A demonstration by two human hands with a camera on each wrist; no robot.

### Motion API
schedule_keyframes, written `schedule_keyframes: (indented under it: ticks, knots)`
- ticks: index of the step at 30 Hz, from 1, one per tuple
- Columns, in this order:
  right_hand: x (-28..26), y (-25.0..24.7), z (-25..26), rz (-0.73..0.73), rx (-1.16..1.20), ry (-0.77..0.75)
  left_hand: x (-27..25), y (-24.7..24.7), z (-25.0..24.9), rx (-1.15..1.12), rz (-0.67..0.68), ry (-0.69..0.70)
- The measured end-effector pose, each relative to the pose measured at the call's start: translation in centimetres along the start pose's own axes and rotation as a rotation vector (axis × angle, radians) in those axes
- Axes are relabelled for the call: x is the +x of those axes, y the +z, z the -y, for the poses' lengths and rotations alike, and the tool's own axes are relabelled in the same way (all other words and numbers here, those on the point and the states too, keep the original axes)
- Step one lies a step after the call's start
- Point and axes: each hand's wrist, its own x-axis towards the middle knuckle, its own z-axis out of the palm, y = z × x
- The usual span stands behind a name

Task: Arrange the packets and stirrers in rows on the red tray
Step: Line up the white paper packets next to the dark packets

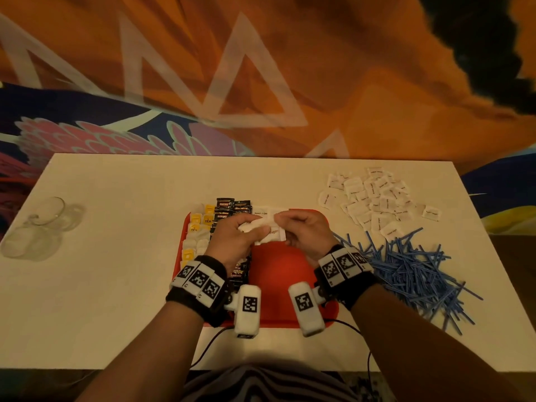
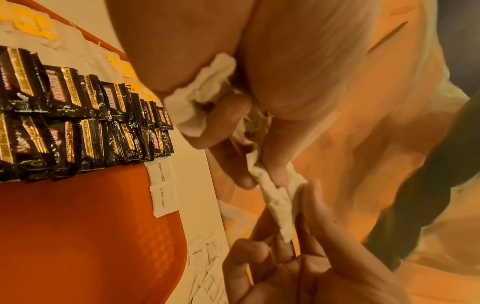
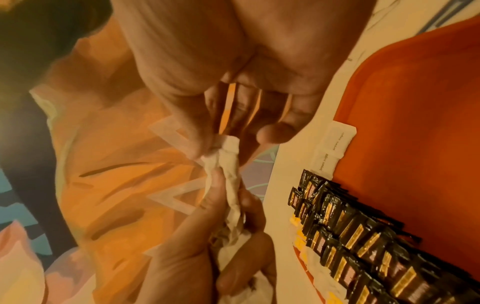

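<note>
Both hands hover over the red tray (image 1: pixel 278 271). My left hand (image 1: pixel 237 236) grips a bunch of white brown-sugar packets (image 1: pixel 268 232), seen crumpled in its palm (image 2: pixel 197 102). My right hand (image 1: pixel 301 230) pinches the end of one of those packets (image 3: pixel 228 152) between thumb and fingers. On the tray's left lie yellow-tagged tea bags (image 1: pixel 197 233) and rows of black Kopiko sachets (image 2: pixel 85 123). Two brown-sugar packets (image 2: pixel 162 189) lie flat at the tray's far edge, beside the sachets. Loose sugar packets (image 1: pixel 374 198) and blue stirrers (image 1: pixel 412 268) lie in heaps on the table to the right.
The white table (image 1: pixel 116 285) holds clear glass cups (image 1: pixel 37 227) at its far left. Black cables (image 1: pixel 208 343) run off the near edge by the tray. A painted orange wall stands behind the table. The tray's red middle and right side are bare.
</note>
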Motion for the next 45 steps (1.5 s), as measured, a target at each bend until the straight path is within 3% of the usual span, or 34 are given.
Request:
schedule_keyframes:
  ticks: [5, 10, 16, 25, 34, 41, 45]
  knots:
    - [0.4, 0.1, -0.8, -0.063, 0.008, -0.050, 0.5, 0.2, 0.6, -0.085, -0.065, -0.031]
    - [0.7, 0.1, -1.4, 0.085, -0.094, 0.076, 1.0, 0.1, 1.1, -0.086, -0.138, -0.035]
    - [2.6, -0.5, -3.3, 0.043, -0.249, 0.106, 2.5, -1.2, 1.5, -0.222, -0.326, -0.138]
    - [9.9, -1.3, -8.2, -0.131, -0.555, 0.285, 2.6, -5.4, 3.1, -0.132, -0.336, -0.221]
    - [14.8, 1.3, -9.5, -0.212, -0.701, 0.281, 2.7, -9.3, 5.3, -0.120, -0.408, -0.287]
    - [16.2, 2.2, -10.3, -0.281, -0.825, 0.255, 2.9, -10.8, 5.8, -0.131, -0.426, -0.312]
    - [16.1, 2.2, -11.0, -0.343, -0.780, 0.222, 3.0, -11.1, 6.0, -0.131, -0.428, -0.326]
